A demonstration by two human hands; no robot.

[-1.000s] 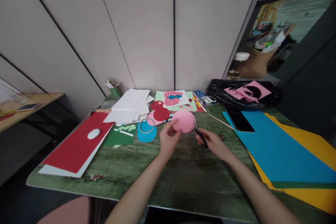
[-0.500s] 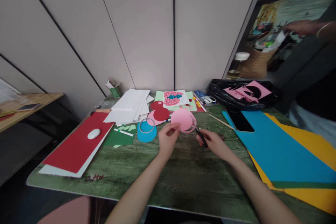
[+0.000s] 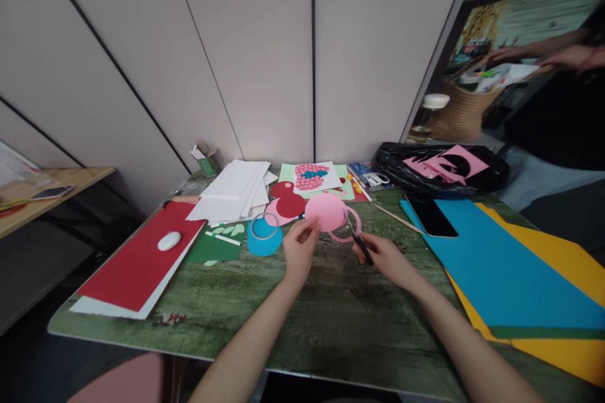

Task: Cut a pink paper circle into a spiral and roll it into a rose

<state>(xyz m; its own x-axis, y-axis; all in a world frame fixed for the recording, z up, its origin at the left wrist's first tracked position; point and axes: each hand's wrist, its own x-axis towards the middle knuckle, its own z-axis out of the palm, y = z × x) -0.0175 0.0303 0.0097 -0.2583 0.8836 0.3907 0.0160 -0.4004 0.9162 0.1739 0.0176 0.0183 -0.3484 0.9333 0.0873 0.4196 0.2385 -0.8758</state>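
Pinched in my left hand (image 3: 301, 245) is a pink paper circle (image 3: 325, 211), raised above the table. My right hand (image 3: 384, 257) is closed around the dark handles of a pair of scissors (image 3: 362, 245). The blades reach up and left to the circle's right edge. A curved pink paper strip (image 3: 358, 221) hangs in a loop beside the blades; whether it still joins the circle I cannot tell. Left of my left hand lie a blue paper piece (image 3: 265, 247) with a roll of tape (image 3: 258, 227) on it, and a dark red paper circle (image 3: 290, 205).
Red card (image 3: 127, 264) with a white mouse-like object (image 3: 169, 240) lies left, white sheets (image 3: 236, 182) behind it. Blue sheets (image 3: 510, 271) and a phone (image 3: 432, 215) lie right. A black bag (image 3: 397, 160) holds pink scraps. At far right another person's hands (image 3: 567, 58) touch a woven basket (image 3: 466, 110).
The pink circle and my left hand have shifted slightly left, and the pink strip loops out farther right of it. The other person has moved, and both their hands now show at the basket.
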